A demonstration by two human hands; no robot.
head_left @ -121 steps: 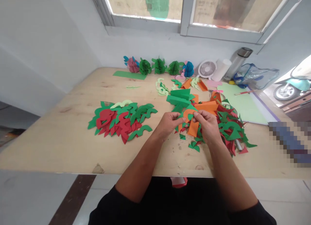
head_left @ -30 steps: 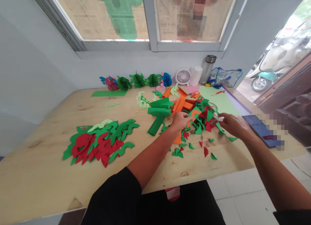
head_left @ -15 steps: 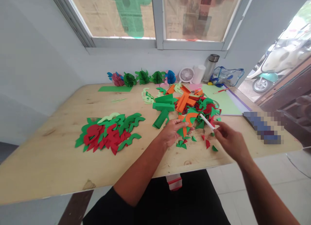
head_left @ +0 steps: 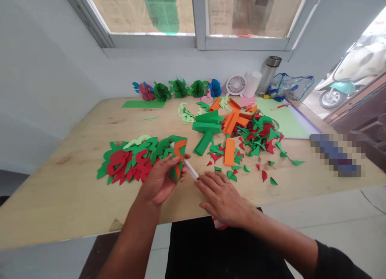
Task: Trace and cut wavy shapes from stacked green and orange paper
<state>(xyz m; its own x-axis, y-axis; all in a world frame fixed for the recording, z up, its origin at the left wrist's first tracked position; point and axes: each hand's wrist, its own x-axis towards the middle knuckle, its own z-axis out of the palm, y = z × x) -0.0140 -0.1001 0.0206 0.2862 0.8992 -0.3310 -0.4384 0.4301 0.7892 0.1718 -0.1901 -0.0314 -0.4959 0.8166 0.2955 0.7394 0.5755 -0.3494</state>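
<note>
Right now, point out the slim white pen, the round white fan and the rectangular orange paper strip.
Slim white pen [head_left: 191, 169]: head view, barrel.
Round white fan [head_left: 237, 85]: head view, grille centre.
Rectangular orange paper strip [head_left: 229, 152]: head view, middle.

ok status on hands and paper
Left hand gripping green-and-orange paper, white pen with it. Right hand open near pen. Loose scraps beyond.
</note>
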